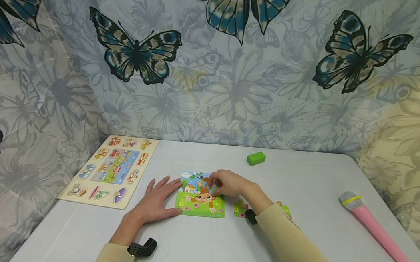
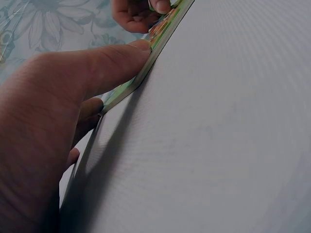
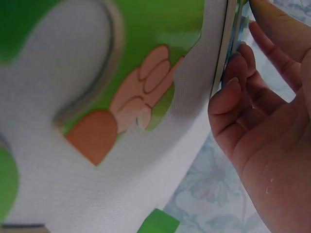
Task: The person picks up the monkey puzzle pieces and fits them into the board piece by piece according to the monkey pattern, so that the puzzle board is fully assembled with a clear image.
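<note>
Monkey puzzle (image 1: 200, 202) is touched by the spread left hand (image 1: 158, 202); whether the curled right hand (image 1: 231, 183) grips anything cannot be told.

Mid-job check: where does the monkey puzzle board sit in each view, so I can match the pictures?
Head: the monkey puzzle board lies just below the picture's centre.
Left wrist: the board is a slanted, nearly edge-on strip from the top, right of centre, running down-left.
Right wrist: the board is a narrow, edge-on sliver at the top, right of centre.
Shared landmark: the right hand, at the board in all three.
</note>
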Demonstrator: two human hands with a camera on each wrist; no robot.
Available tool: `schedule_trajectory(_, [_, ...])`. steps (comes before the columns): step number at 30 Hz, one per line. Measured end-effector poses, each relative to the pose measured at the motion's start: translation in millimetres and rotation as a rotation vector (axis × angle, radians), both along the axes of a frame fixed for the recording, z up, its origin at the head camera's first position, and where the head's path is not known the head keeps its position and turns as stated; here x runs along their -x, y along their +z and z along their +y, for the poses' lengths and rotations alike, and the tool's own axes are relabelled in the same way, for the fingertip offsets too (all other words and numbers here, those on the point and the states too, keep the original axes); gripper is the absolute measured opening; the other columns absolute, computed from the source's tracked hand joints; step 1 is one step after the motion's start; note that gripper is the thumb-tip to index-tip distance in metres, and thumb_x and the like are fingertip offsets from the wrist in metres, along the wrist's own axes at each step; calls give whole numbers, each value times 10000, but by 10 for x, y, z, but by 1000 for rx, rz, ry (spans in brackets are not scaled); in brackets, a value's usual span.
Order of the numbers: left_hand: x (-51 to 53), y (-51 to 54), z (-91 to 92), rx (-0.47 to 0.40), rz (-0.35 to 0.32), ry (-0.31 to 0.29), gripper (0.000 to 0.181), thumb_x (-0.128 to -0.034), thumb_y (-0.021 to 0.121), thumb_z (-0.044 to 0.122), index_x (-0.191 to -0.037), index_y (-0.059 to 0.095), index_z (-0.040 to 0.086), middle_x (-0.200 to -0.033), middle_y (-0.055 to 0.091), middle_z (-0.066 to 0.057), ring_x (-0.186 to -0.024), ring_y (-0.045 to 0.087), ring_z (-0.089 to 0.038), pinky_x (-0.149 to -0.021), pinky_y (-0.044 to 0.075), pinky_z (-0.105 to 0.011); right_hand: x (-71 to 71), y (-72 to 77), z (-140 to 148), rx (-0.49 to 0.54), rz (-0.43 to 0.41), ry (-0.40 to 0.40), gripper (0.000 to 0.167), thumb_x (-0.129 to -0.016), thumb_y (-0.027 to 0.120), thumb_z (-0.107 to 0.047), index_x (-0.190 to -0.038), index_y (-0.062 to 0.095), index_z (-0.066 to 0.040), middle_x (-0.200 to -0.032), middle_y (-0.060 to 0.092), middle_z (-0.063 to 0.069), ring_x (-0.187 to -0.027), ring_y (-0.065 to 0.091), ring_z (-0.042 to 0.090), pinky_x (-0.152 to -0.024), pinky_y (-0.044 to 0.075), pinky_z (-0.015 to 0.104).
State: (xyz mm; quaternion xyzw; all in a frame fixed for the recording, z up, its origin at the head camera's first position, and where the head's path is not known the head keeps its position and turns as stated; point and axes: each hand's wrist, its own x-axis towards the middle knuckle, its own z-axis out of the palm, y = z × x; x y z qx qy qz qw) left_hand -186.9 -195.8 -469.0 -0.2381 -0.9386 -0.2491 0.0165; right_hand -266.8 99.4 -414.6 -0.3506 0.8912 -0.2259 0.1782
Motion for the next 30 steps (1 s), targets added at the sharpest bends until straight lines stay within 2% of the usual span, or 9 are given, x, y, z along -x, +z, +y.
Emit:
schedule_trajectory(13, [6, 5, 5, 2, -1, -3, 839, -833, 686, 599, -1508, 500, 137, -1574, 422, -15, -1495, 232, -347, -1138, 43, -680, -32, -4, -11, 38, -20, 32, 82, -920, 760, -133, -979, 710, -158, -892, 582, -47, -792, 511, 126, -742, 469, 294])
schedule_trajectory(30, [3, 11, 1, 10, -2, -1, 844, -828, 686, 605, -1507, 500, 140, -1576, 418, -9, -1500, 222, -341, -1142, 39, -678, -27, 6, -18, 46, -29, 40, 136, -897, 770, -74, -1014, 725, -128, -946, 618, -48, -806, 525, 126, -745, 485, 274])
